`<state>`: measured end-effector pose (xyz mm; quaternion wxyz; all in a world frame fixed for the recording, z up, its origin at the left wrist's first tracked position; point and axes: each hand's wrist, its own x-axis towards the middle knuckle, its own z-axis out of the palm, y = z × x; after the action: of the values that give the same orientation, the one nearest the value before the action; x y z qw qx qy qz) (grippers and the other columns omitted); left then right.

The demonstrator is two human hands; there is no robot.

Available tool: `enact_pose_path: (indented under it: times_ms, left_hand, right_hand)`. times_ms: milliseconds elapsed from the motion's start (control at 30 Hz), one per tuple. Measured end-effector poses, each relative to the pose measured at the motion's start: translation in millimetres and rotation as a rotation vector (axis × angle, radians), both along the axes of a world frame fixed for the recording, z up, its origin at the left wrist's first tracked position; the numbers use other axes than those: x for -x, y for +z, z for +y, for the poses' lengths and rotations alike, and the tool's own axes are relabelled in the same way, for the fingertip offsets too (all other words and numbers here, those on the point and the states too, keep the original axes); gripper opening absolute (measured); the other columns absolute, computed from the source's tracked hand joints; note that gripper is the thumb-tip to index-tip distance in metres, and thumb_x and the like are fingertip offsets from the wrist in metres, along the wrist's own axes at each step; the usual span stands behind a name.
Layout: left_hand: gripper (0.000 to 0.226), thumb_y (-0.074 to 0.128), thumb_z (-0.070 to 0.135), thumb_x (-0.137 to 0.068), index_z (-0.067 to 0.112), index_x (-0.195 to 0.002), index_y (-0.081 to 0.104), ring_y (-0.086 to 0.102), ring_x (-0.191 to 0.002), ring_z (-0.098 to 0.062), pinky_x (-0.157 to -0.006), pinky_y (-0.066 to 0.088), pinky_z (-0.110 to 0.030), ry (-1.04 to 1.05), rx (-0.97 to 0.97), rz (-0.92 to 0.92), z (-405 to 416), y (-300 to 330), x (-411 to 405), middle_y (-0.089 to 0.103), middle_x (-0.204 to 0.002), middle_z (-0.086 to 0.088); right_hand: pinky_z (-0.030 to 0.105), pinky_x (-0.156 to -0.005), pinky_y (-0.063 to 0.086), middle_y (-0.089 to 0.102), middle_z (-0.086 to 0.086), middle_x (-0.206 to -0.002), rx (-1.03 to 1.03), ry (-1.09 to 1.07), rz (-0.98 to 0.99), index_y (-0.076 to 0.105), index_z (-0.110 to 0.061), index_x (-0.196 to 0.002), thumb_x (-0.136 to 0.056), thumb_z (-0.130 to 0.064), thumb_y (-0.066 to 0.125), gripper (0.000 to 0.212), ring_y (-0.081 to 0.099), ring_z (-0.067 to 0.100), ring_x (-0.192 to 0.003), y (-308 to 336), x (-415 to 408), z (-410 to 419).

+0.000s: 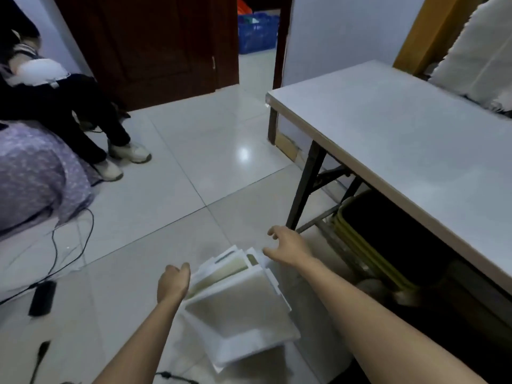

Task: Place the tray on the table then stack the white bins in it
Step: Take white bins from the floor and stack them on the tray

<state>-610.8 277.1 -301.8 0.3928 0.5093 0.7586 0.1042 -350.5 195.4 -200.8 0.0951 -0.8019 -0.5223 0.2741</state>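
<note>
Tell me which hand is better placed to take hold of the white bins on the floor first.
Left, probably. The left hand sits right at the white bins stack's edge, fingers loosely curled. The right hand hovers beyond its far corner, fingers spread.

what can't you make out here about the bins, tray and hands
- Bins: head view, motion blur and overlap hide how many are nested.
- Tray: not identifiable; the yellow-edged stack under the table is shadowed and partly covered by the tabletop.
- Left hand: fingers behind the bin rim, grip unclear.
- Right hand: blurred; contact with the bins is uncertain.
- Seated person: cut off by the left edge.
</note>
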Motion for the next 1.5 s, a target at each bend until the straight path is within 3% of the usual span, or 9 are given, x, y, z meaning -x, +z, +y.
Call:
enact_pose_path:
  times_ms: [133,433,700,900,1067,1267,1367,1433,1500]
  left_hand:
    - [0.049,0.043,0.038,-0.095,-0.006,-0.114,0.052,0.057,-0.106,-0.042,-0.079,0.042,-0.039,0.028,0.115,0.060,-22,-57,22,0.059,-0.114,-0.027]
    - [0.040,0.043,0.024,-0.094,-0.005,-0.120,0.051,0.054,-0.112,-0.039,-0.094,0.041,-0.040,0.110,0.381,-0.003,-90,-170,51,0.058,-0.122,-0.026]
    - [0.052,0.039,0.019,-0.093,0.009,-0.144,0.037,0.047,-0.128,-0.034,-0.109,0.037,-0.045,0.162,0.428,-0.135,-99,-204,39,0.048,-0.143,-0.016]
    - [0.024,0.043,0.017,-0.090,0.012,-0.111,0.054,0.054,-0.102,-0.030,-0.099,0.045,-0.046,0.221,0.412,-0.218,-91,-206,29,0.059,-0.115,-0.015]
    - [0.029,0.040,0.008,-0.086,0.000,-0.110,0.055,0.050,-0.081,-0.027,-0.082,0.044,-0.036,0.279,0.401,-0.241,-92,-201,17,0.056,-0.095,-0.012]
    - [0.029,0.039,0.004,-0.082,-0.004,-0.105,0.054,0.047,-0.073,-0.023,-0.074,0.040,-0.032,0.352,0.404,-0.291,-93,-196,10,0.055,-0.091,-0.013]
    - [0.037,0.039,0.002,-0.079,-0.015,-0.110,0.049,0.038,-0.060,-0.019,-0.058,0.032,-0.027,0.399,0.393,-0.280,-91,-200,15,0.046,-0.072,-0.006]
    - [0.023,0.039,0.001,-0.079,-0.014,-0.094,0.046,0.031,-0.054,-0.017,-0.052,0.026,-0.025,0.401,0.383,-0.252,-91,-199,16,0.038,-0.065,-0.003]
    - [0.003,0.041,0.003,-0.080,0.002,-0.083,0.040,0.030,-0.054,-0.017,-0.051,0.024,-0.025,0.401,0.361,-0.240,-93,-190,13,0.036,-0.065,-0.002]
  right_hand:
    - [0.036,-0.096,0.047,0.049,0.005,-0.136,0.166,0.003,0.028,0.043,-0.019,-0.138,-0.078,-0.046,0.062,0.069,0.051,0.025,-0.123,-51,2,-8]
    - [0.037,-0.105,0.041,0.041,0.010,-0.144,0.364,0.000,0.096,0.030,-0.016,-0.147,-0.081,-0.033,0.065,0.076,0.046,0.028,-0.129,-137,-7,-54]
    - [0.028,-0.101,0.038,0.042,0.016,-0.140,0.393,-0.012,0.226,0.026,-0.012,-0.148,-0.083,-0.015,0.062,0.074,0.045,0.030,-0.127,-176,7,-68]
    - [0.031,-0.098,0.042,0.046,0.015,-0.135,0.361,-0.037,0.230,0.028,-0.015,-0.146,-0.083,-0.014,0.058,0.070,0.049,0.031,-0.122,-181,9,-69]
    - [0.033,-0.096,0.044,0.049,0.015,-0.132,0.355,-0.050,0.225,0.031,-0.013,-0.143,-0.083,-0.013,0.055,0.065,0.051,0.032,-0.119,-179,13,-70]
    - [0.035,-0.097,0.046,0.050,0.013,-0.130,0.353,-0.063,0.227,0.034,-0.014,-0.140,-0.082,-0.014,0.055,0.061,0.051,0.031,-0.117,-178,14,-71]
    - [0.036,-0.096,0.046,0.050,0.014,-0.129,0.346,-0.071,0.222,0.034,-0.013,-0.138,-0.081,-0.014,0.055,0.060,0.052,0.032,-0.116,-178,13,-73]
    - [0.036,-0.095,0.046,0.051,0.015,-0.129,0.349,-0.067,0.215,0.034,-0.013,-0.138,-0.082,-0.014,0.055,0.060,0.051,0.032,-0.116,-178,12,-73]
    - [0.036,-0.095,0.045,0.051,0.015,-0.129,0.350,-0.065,0.211,0.034,-0.012,-0.138,-0.082,-0.014,0.055,0.059,0.051,0.032,-0.116,-177,12,-73]
